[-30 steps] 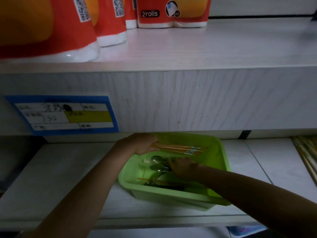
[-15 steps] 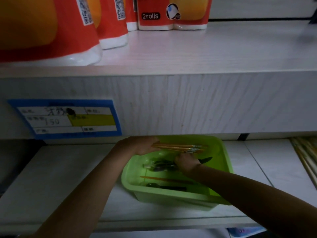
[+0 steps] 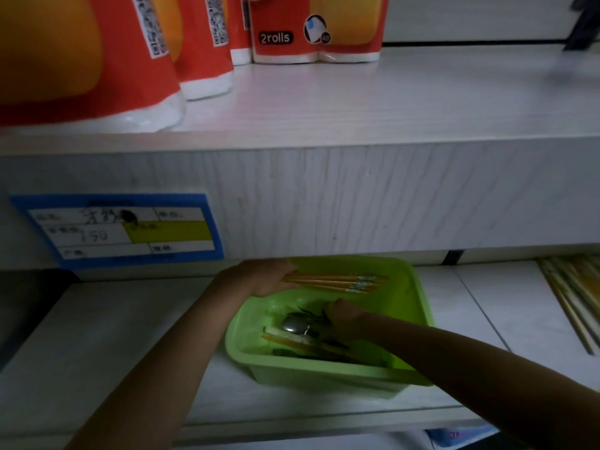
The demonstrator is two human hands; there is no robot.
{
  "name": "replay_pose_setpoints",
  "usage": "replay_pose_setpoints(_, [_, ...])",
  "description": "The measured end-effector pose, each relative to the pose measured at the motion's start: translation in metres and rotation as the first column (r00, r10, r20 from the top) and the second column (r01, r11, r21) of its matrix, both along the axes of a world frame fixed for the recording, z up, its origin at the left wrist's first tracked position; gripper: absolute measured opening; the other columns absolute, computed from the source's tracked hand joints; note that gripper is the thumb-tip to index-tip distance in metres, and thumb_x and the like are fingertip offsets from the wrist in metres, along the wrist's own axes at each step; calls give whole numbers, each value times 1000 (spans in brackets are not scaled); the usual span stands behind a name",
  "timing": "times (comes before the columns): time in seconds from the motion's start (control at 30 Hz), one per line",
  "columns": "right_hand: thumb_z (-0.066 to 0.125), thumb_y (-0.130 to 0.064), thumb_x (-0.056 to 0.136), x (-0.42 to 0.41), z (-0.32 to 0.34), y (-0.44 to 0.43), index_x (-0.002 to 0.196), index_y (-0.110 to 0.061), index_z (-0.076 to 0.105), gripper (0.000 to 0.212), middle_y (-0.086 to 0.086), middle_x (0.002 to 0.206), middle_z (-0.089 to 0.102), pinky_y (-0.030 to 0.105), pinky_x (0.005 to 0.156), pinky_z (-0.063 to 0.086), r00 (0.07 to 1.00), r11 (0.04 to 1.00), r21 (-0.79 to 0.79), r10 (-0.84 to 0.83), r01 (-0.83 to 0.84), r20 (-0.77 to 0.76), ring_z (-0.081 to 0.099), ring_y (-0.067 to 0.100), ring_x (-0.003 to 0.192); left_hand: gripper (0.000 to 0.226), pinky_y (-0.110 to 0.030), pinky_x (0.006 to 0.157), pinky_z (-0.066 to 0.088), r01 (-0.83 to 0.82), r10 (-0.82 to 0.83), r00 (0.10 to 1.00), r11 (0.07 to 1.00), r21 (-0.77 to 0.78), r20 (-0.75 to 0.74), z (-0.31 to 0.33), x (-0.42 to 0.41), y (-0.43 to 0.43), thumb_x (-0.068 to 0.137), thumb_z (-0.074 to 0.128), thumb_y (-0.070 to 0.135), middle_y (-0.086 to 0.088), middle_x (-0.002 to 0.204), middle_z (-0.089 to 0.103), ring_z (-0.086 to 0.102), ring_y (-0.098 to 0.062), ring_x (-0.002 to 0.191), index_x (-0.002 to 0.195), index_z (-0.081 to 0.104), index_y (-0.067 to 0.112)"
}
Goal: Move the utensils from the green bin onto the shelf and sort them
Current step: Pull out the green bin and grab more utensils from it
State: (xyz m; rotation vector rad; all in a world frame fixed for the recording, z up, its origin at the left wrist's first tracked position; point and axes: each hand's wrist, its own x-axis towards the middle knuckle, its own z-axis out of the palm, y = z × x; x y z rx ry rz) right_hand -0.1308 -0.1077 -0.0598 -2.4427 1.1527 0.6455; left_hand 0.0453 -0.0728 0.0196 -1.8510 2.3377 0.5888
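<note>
The green bin (image 3: 418,306) sits on the lower white shelf (image 3: 130,336), under the thick upper shelf. My left hand (image 3: 259,276) holds a bundle of yellow chopsticks (image 3: 337,282) level over the bin's back half. My right hand (image 3: 341,318) is down inside the bin among the utensils, fingers curled on dark cutlery; what exactly it grips is hidden. A metal spoon (image 3: 293,323) lies beside it, with a loose chopstick (image 3: 292,342) and more dark utensils in the bin's front part.
More chopsticks (image 3: 571,297) lie on the lower shelf at the far right. Red and orange paper-roll packs (image 3: 318,27) stand on the upper shelf. A blue price label (image 3: 123,232) is stuck on the shelf front. Bare shelf lies left of the bin.
My right hand has shifted within the bin, stirring the cutlery; the spoon now lies bowl-up left of it. My left hand keeps the chopstick bundle in the same place.
</note>
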Motion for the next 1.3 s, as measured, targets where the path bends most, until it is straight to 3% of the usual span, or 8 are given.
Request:
replay_pose_setpoints(0.23, [51, -29, 95, 1, 9, 6, 117, 3, 56, 39, 24, 122, 58, 37, 87, 48, 996, 998, 10, 70, -69, -50, 57, 35, 111, 34, -22, 65, 26, 2, -1, 1000, 1000, -12, 30, 1, 0, 1, 96, 45, 39, -11, 109, 60, 46, -11, 84, 109, 57, 9])
replay_pose_setpoints(0.43, [37, -14, 98, -6, 46, 17, 131, -4, 41, 35, 21, 129, 52, 43, 94, 42, 972, 940, -255, 202, -227, -120, 51, 37, 120, 38, -22, 67, 29, -16, 18, 998, 999, -44, 53, 6, 0, 7, 97, 42, 38, -11, 116, 60, 56, -22, 104, 117, 57, 10])
replay_pose_setpoints(0.57, [36, -12, 98, -16, 80, 26, 125, -8, 50, 31, 16, 126, 56, 42, 90, 45, 942, 878, -350, 268, -325, -202, 52, 33, 119, 33, -24, 54, 30, -86, 86, 996, 996, -21, -32, 9, 2, 10, 97, 43, 37, -7, 107, 60, 51, -13, 85, 114, 59, 14])
replay_pose_setpoints(0.77, [31, -27, 101, -55, 138, 48, 126, -14, 46, 31, 13, 122, 56, 35, 83, 42, 987, 887, -434, 128, -157, -95, 52, 30, 116, 21, -20, 55, 32, -93, 89, 981, 996, -18, -173, 25, 6, 15, 95, 46, 37, 6, 77, 50, 49, -12, 76, 77, 47, 27])
replay_pose_setpoints(0.9, [34, -31, 100, -96, 169, 73, 107, -21, 54, 23, 6, 102, 60, 35, 80, 47, 982, 939, -334, -15, 79, 188, 60, 22, 94, 25, -20, 54, 35, -59, 55, 972, 998, -9, -226, 47, -9, 22, 95, 48, 37, 6, 72, 53, 51, -7, 65, 76, 50, 20])
replay_pose_setpoints(1.07, [40, -20, 98, -157, 177, 121, 88, -29, 55, 20, -8, 73, 50, 11, 56, 40, 699, 916, 185, -393, 357, 597, 50, -7, 57, 22, -13, 39, 29, -31, 114, 890, 981, 190, -442, 66, -42, 54, 95, 47, 32, 9, 57, 44, 36, -2, 44, 76, 47, 20])
replay_pose_setpoints(1.2, [41, -21, 94, -194, 152, 162, 94, -14, 57, 17, -2, 68, 47, 14, 51, 38, 273, 633, 632, -769, 447, 578, 44, 3, 53, 20, -14, 36, 20, 11, 202, 783, 942, 337, -589, 70, -69, 82, 95, 47, 30, 10, 44, 37, 25, 0, 37, 79, 45, 18])
replay_pose_setpoints(1.3, [54, -33, 85, -225, 135, 192, 94, -8, 59, 27, 0, 65, 49, 17, 51, 39, 52, 472, 766, -863, 436, 503, 45, 9, 54, 18, -14, 34, 17, 40, 254, 725, 912, 408, -640, 66, -95, 104, 94, 47, 28, 9, 47, 34, 22, -2, 36, 81, 44, 16])
